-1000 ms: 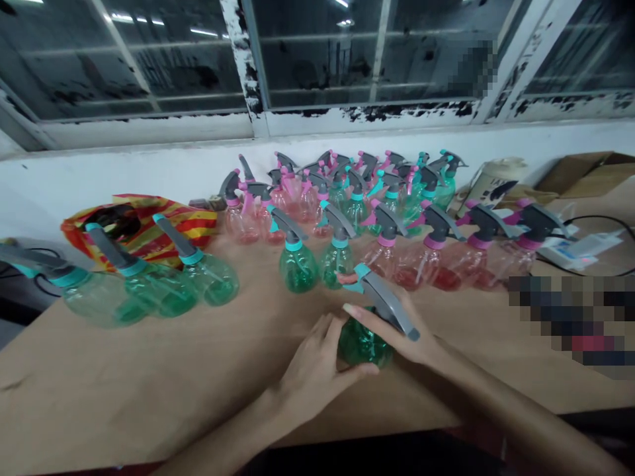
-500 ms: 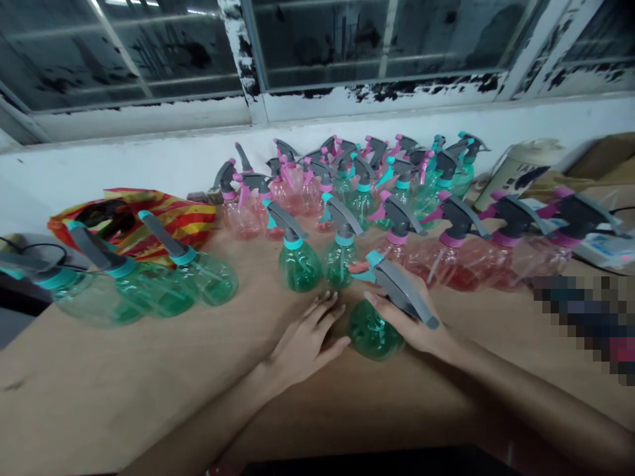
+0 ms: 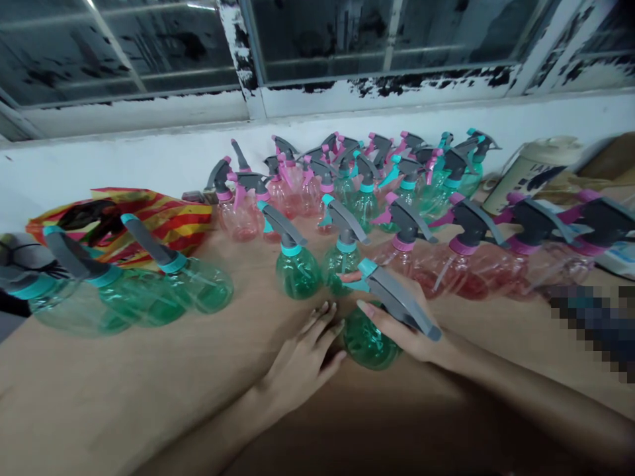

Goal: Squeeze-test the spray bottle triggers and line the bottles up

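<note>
A green spray bottle [image 3: 367, 340] with a grey trigger head and teal collar stands on the brown table [image 3: 149, 383] near me. My right hand [image 3: 401, 324] is wrapped round its neck under the trigger head. My left hand [image 3: 302, 357] lies flat on the table just left of the bottle, fingers stretched out and close to its body. Two more green bottles [image 3: 296, 268] stand right behind it.
Several pink spray bottles [image 3: 466, 264] line up to the right, and a dense cluster of pink and green ones [image 3: 357, 178] stands by the white wall. Three green bottles [image 3: 198, 281] stand at the left before a red-and-yellow striped bag [image 3: 163, 218]. A cream jug [image 3: 530, 168] lies far right.
My left hand has come off the bottle's body and flattened on the table. My right hand keeps its hold on the bottle, which has shifted slightly away from me.
</note>
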### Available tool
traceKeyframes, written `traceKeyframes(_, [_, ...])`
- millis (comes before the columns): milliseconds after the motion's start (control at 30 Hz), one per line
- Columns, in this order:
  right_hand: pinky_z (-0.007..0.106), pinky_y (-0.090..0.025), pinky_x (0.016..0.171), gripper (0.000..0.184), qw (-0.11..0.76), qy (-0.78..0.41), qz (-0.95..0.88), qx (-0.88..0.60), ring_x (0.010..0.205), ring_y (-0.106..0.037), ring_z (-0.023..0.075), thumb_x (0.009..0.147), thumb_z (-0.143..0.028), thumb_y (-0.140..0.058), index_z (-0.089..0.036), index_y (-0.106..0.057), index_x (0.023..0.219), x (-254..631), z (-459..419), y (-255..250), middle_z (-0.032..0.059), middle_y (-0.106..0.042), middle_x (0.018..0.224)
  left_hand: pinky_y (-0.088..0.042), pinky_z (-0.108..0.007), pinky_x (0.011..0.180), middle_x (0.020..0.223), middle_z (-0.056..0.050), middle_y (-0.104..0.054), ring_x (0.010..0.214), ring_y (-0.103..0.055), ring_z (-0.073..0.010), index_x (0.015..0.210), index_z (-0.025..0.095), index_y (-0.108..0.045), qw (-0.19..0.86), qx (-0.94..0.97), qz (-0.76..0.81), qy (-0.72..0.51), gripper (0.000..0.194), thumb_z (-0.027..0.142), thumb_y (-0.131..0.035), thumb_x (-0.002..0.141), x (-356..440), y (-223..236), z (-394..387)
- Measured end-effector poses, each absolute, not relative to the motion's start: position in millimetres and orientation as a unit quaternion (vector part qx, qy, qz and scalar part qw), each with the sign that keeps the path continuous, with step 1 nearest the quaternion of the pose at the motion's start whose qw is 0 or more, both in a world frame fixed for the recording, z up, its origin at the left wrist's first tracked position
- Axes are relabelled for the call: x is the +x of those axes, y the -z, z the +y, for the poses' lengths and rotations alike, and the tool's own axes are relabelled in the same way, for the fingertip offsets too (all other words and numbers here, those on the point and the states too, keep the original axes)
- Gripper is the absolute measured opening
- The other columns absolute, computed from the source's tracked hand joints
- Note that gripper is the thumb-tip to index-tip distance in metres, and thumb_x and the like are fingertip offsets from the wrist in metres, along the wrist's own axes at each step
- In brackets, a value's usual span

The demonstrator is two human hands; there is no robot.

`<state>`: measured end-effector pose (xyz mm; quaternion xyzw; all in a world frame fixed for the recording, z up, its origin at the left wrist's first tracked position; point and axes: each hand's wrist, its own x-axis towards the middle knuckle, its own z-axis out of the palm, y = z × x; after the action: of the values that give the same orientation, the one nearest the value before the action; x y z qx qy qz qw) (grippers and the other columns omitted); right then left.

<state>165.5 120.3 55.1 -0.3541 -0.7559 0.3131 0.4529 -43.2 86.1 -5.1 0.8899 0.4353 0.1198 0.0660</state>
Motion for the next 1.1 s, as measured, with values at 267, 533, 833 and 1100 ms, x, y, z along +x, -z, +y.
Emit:
traceKeyframes(267, [0.041,-0.052,0.093,0.034,0.474,-0.306,-0.759,-0.324,0.091,-0.068,0.0214,0.083,-0.022,-0.058,-0.031,-0.064,0.115,159,128,-54,0.0019,-0.071,0.098,-0.048,-0.043,0.105,0.142,-0.014,-0.055,0.131,-0.051,-0.0275,0.132,0.013,-0.053,0.024,0.888,0.443,-0.120,0.039,0.028,-0.050,0.096,-47,4,81])
traceKeyframes(533, [0.038,-0.054,0.085,0.032,0.498,-0.312,-0.755,-0.290,0.085,-0.068,0.0204,0.083,-0.020,-0.062,-0.027,-0.064,0.114,160,131,-48,0.0032,-0.069,0.094,-0.051,-0.045,0.101,0.137,-0.016,-0.058,0.126,-0.056,-0.0285,0.128,0.011,-0.054,-0.022,0.888,0.437,-0.143,0.035,0.026,-0.047,0.098,-51,9,87])
traceKeyframes(833, [0.031,-0.056,0.074,0.011,0.496,-0.293,-0.765,-0.286,0.086,-0.069,0.0188,0.087,-0.028,-0.065,-0.023,-0.065,0.097,164,127,-50,0.0023,-0.070,0.089,-0.049,-0.047,0.104,0.137,-0.014,-0.059,0.128,-0.054,-0.0292,0.127,0.014,-0.055,-0.013,0.886,0.438,-0.149,0.033,0.026,-0.048,0.097,-50,5,86])
traceKeyframes(1100, [0.030,-0.055,0.075,0.010,0.486,-0.267,-0.782,-0.284,0.084,-0.069,0.0165,0.089,-0.022,-0.060,-0.023,-0.065,0.098,165,127,-50,0.0017,-0.069,0.088,-0.047,-0.047,0.106,0.136,-0.013,-0.059,0.129,-0.054,-0.0283,0.126,0.014,-0.055,0.020,0.881,0.443,-0.166,0.031,0.024,-0.050,0.097,-51,10,88])
